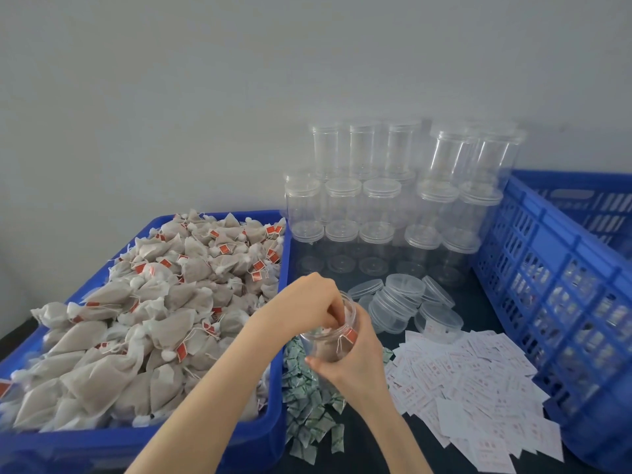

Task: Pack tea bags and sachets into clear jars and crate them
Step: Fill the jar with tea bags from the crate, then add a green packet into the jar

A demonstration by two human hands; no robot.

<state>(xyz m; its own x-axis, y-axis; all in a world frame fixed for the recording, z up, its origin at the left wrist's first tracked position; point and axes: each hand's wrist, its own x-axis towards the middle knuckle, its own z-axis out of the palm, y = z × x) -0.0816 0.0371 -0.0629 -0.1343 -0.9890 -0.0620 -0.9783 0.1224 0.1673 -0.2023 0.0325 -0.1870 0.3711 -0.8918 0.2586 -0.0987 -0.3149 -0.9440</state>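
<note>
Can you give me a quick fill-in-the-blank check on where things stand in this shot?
1. The right hand holds a clear ____ tilted over the table.
2. The left hand has its fingers pushed into the jar's ____.
3. The tea bags are heaped in a ____ bin on the left.
4. The loose lids lie in front of the stacked empty ____.

Missing words: jar; mouth; blue; jars

1. We see a dark tabletop (362, 449).
2. On it sit a blue plastic tub of tea bags (273, 388), stacked clear plastic jars (379, 206), loose clear lids (403, 299), green-printed sachets (307, 401), white paper slips (478, 381) and a blue slotted crate (561, 285).
</note>
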